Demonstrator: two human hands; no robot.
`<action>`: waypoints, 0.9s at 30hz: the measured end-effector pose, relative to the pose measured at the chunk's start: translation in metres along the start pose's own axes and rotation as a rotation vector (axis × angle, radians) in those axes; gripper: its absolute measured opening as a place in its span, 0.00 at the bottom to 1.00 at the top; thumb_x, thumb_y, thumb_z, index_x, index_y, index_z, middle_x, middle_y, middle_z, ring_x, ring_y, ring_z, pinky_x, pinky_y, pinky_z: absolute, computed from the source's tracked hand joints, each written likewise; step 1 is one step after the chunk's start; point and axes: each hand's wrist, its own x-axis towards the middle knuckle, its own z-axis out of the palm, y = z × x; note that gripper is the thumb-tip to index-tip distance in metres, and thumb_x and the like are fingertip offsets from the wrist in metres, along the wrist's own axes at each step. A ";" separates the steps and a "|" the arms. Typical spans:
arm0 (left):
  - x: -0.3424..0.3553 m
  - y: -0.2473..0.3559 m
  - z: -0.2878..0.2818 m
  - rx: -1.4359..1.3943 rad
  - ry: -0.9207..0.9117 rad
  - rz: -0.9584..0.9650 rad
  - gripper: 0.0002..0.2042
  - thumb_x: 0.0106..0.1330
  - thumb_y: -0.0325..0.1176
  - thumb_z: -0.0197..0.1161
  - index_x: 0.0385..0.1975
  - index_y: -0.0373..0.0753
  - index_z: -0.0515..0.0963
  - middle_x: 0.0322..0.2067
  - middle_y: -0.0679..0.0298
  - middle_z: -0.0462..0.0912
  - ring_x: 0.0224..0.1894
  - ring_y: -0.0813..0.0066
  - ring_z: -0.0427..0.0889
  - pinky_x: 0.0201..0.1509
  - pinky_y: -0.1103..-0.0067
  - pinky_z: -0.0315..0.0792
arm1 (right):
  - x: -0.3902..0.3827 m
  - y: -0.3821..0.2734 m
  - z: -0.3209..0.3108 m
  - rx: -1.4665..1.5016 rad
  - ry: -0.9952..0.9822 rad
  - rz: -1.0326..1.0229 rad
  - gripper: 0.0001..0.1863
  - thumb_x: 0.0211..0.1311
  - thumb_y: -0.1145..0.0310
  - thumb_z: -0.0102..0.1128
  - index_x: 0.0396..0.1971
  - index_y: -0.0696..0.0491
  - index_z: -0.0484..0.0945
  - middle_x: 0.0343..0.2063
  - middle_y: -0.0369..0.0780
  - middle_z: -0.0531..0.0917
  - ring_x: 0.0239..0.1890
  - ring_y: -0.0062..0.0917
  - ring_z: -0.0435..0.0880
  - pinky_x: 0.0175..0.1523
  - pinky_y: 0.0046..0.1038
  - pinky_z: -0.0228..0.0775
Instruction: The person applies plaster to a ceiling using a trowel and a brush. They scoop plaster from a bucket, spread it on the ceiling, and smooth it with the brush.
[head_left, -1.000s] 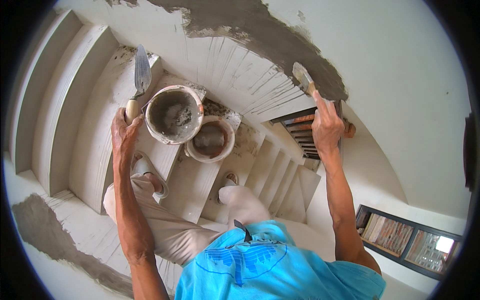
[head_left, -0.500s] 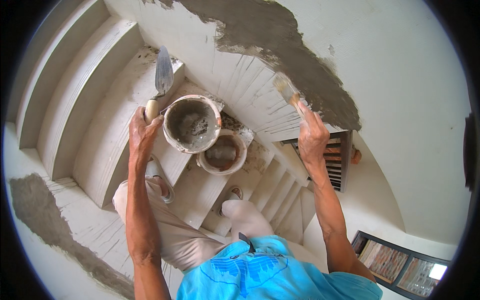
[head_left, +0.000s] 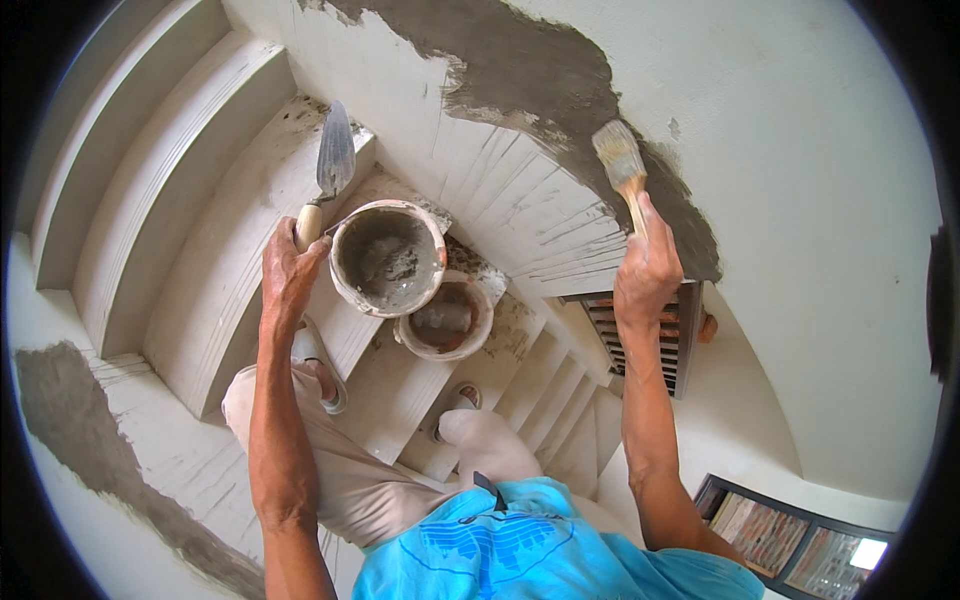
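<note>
My left hand (head_left: 292, 268) is closed round the wooden handle of a pointed trowel (head_left: 336, 152), blade upward. The same hand is at the rim of a bucket (head_left: 433, 232) with wet grey mortar (head_left: 385, 262) inside, and a thin wire handle seems to run to my fingers. In my right hand (head_left: 648, 275) I grip a paintbrush (head_left: 620, 160) by its handle. Its pale, grey-smeared bristles lie over a dark grey band of mortar (head_left: 530, 75) on the white wall; whether they touch it I cannot tell.
A second bucket (head_left: 482, 340) with greyish contents stands partly under the first on the stairs (head_left: 385, 395). Curved steps (head_left: 190, 185) rise at the left. A slatted opening (head_left: 650, 340) is right of the lower steps. Another mortar band (head_left: 80, 420) runs along the left wall.
My right hand has moved the paintbrush rightward and turned its bristles more upright, from the edge of the mortar band onto it. My left hand with the trowel has barely shifted.
</note>
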 end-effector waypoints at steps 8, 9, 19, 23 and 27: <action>0.008 0.000 0.008 -0.010 -0.004 0.016 0.19 0.58 0.39 0.66 0.42 0.29 0.76 0.33 0.50 0.80 0.34 0.61 0.78 0.43 0.66 0.72 | 0.037 -0.019 0.028 0.065 -0.059 0.044 0.27 0.55 0.87 0.56 0.57 0.57 0.78 0.35 0.46 0.84 0.30 0.36 0.86 0.32 0.34 0.80; 0.008 0.001 0.008 0.007 -0.015 0.014 0.19 0.59 0.39 0.66 0.42 0.29 0.76 0.33 0.50 0.80 0.34 0.61 0.78 0.43 0.66 0.72 | 0.035 -0.018 0.026 0.042 -0.047 0.048 0.27 0.55 0.88 0.56 0.57 0.57 0.78 0.36 0.46 0.84 0.31 0.36 0.86 0.34 0.34 0.80; 0.016 -0.003 0.006 -0.005 0.022 0.036 0.20 0.59 0.39 0.66 0.43 0.28 0.75 0.33 0.50 0.80 0.34 0.61 0.78 0.44 0.66 0.73 | 0.023 -0.027 0.010 0.152 0.003 0.096 0.28 0.53 0.90 0.57 0.57 0.57 0.79 0.42 0.47 0.85 0.41 0.38 0.87 0.44 0.36 0.81; 0.019 -0.003 0.004 0.078 0.030 0.049 0.21 0.59 0.39 0.66 0.45 0.28 0.75 0.34 0.50 0.81 0.34 0.61 0.79 0.44 0.66 0.74 | 0.021 -0.017 0.013 0.122 -0.002 0.156 0.27 0.55 0.88 0.55 0.56 0.57 0.79 0.42 0.48 0.85 0.42 0.40 0.87 0.43 0.35 0.81; 0.024 0.007 -0.004 -0.014 0.071 0.055 0.19 0.60 0.41 0.67 0.40 0.30 0.75 0.30 0.54 0.79 0.31 0.66 0.78 0.40 0.67 0.74 | -0.024 -0.007 -0.011 0.017 0.014 0.202 0.27 0.54 0.89 0.54 0.55 0.56 0.80 0.45 0.48 0.85 0.39 0.38 0.88 0.43 0.35 0.81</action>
